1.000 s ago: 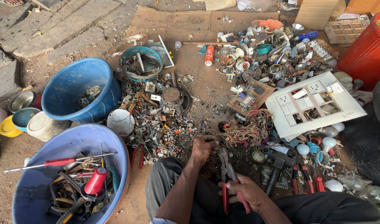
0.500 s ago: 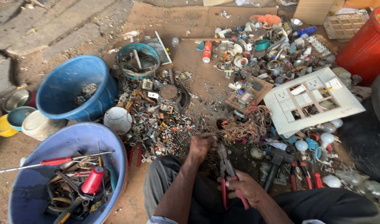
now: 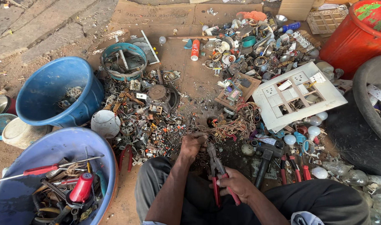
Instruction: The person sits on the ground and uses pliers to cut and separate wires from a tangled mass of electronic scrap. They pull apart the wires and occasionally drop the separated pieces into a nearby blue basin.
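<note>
Scrap-strewn dirt ground (image 3: 199, 83) — cardboard sheets (image 3: 165, 16), outdoors

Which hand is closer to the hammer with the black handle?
The right hand. It grips the red-handled pliers just left of the hammer. The left hand is farther away, on the other side of the pliers, by the tangled wires.

Bare dirt ground (image 3: 199, 79) in daylight, covered by flattened cardboard (image 3: 165, 14) (worn, dusty). Left of the cardboard run stone slabs (image 3: 36, 29); right of it stands a red barrel (image 3: 357, 37).
</note>
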